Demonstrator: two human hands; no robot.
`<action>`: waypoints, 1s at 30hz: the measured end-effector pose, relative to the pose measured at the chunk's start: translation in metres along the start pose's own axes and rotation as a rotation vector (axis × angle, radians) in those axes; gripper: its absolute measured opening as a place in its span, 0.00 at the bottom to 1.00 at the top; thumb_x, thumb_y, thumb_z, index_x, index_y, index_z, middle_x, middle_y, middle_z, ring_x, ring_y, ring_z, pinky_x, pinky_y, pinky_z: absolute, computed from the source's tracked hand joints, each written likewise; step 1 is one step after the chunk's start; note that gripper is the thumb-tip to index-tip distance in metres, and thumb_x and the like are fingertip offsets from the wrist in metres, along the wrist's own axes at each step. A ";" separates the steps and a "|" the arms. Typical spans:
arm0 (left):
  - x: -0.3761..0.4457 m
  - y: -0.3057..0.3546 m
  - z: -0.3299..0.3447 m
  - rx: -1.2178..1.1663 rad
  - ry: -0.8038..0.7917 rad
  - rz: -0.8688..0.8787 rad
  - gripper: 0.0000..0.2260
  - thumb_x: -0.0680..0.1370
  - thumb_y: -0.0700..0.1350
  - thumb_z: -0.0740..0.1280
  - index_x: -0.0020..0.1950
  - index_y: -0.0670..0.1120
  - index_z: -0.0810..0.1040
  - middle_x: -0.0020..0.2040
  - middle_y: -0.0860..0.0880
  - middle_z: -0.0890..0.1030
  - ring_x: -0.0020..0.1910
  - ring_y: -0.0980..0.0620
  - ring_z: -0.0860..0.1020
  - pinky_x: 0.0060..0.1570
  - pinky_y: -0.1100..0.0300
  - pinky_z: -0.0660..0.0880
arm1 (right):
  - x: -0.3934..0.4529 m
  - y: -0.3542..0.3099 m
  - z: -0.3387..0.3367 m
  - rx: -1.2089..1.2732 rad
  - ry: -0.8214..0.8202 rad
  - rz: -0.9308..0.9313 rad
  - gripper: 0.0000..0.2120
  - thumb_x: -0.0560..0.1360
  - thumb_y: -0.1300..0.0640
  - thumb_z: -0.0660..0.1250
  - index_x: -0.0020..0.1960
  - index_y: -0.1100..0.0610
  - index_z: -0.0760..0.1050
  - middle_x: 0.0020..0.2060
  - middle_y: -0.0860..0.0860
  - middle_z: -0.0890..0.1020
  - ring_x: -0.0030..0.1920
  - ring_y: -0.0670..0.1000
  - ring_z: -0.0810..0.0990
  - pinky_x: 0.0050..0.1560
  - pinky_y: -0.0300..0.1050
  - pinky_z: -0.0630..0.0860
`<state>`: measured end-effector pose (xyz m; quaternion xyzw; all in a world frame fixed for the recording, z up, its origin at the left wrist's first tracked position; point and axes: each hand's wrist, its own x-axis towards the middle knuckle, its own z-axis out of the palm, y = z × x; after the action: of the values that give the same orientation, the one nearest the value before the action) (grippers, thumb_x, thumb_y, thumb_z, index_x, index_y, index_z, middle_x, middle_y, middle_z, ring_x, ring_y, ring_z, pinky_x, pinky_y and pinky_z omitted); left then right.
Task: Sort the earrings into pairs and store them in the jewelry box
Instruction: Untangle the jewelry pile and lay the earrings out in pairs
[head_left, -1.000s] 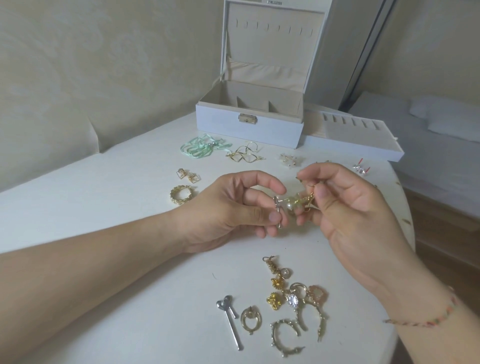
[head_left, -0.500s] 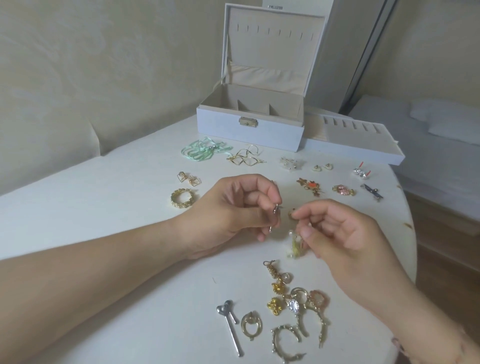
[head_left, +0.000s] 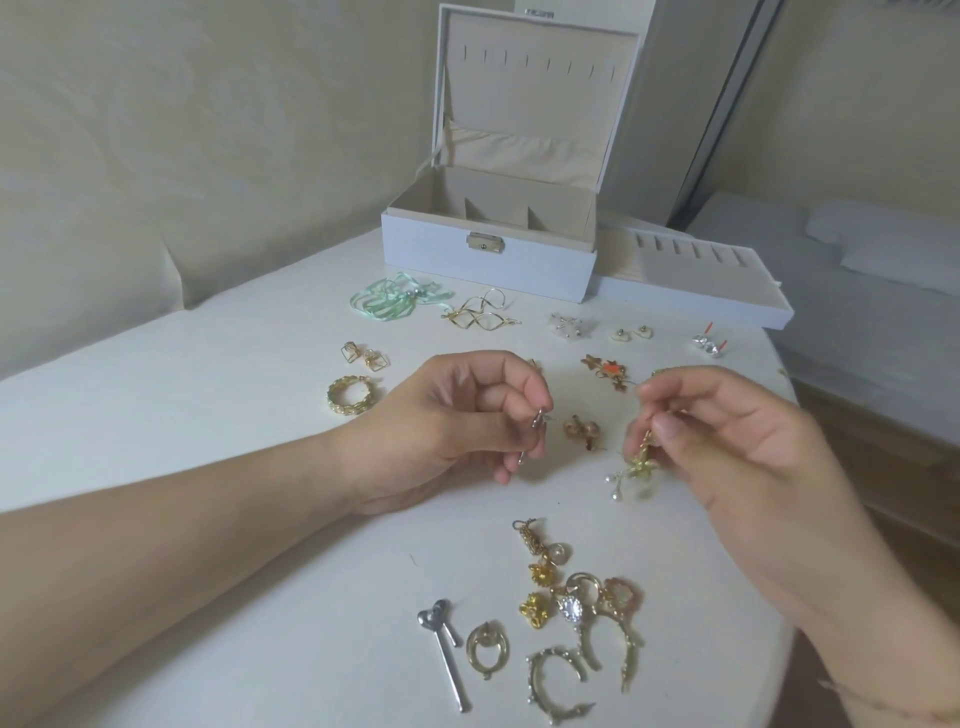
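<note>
Gold and pale green, dangling just above the table (head_left: 208, 389): pinching the flower earring (head_left: 640, 465) by its hook between thumb and fingertips of the right hand (head_left: 727, 441), remaining fingers curling loosely. Gripping a small silver earring (head_left: 539, 418) in the left hand (head_left: 457, 421), thumb pressing against forefinger, pin poking down past the fingers, wrist resting on the table. Keeping the two pieces well apart, with a little gold earring (head_left: 582, 430) lying on the table between the hands.

Judging the step as separating two pieces and deciding on a place for each. For doing it well, probably:

- Keeping the pinch on the hook, not on the thin beaded stems, seemingly easy to bend or snag.
- Lowering the flower until lying flat before letting go, never dropping it.
- Searching the unsorted heap (head_left: 571, 603) near the table's front edge for a matching flower.
- Lifting one piece at a time out of those overlapping hoops and hooks.
- Laying each match side by side in the row beyond the hands, next to sets like the green ribbon pair (head_left: 389, 301).

Leaving storage for afterwards in the jewelry box (head_left: 488, 265), standing open at the back of the table, lid upright, with a slotted tray (head_left: 696, 291) just beside it.
</note>
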<state>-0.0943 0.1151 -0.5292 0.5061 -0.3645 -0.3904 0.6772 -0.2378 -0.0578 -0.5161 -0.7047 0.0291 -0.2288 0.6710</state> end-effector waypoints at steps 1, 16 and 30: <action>0.000 0.000 0.000 0.007 -0.004 0.002 0.08 0.67 0.37 0.71 0.45 0.43 0.79 0.35 0.42 0.79 0.29 0.50 0.74 0.31 0.60 0.73 | 0.003 -0.003 -0.005 0.005 0.033 -0.005 0.09 0.66 0.53 0.69 0.45 0.52 0.82 0.36 0.53 0.80 0.40 0.53 0.78 0.44 0.40 0.76; -0.002 0.000 0.002 0.177 -0.076 0.014 0.10 0.71 0.32 0.69 0.44 0.47 0.80 0.35 0.45 0.79 0.32 0.51 0.75 0.33 0.62 0.72 | 0.030 0.027 -0.072 -0.397 0.296 0.014 0.15 0.77 0.73 0.61 0.46 0.55 0.79 0.38 0.53 0.79 0.33 0.45 0.76 0.36 0.33 0.75; -0.003 0.001 0.003 0.190 -0.089 0.010 0.12 0.71 0.31 0.69 0.44 0.48 0.81 0.36 0.47 0.79 0.34 0.51 0.75 0.33 0.63 0.72 | 0.037 0.037 -0.074 -0.917 0.173 -0.055 0.10 0.75 0.63 0.67 0.43 0.48 0.79 0.43 0.43 0.82 0.42 0.50 0.80 0.43 0.29 0.70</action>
<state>-0.0978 0.1171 -0.5281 0.5484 -0.4322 -0.3730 0.6110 -0.2210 -0.1431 -0.5416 -0.9074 0.1641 -0.2679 0.2792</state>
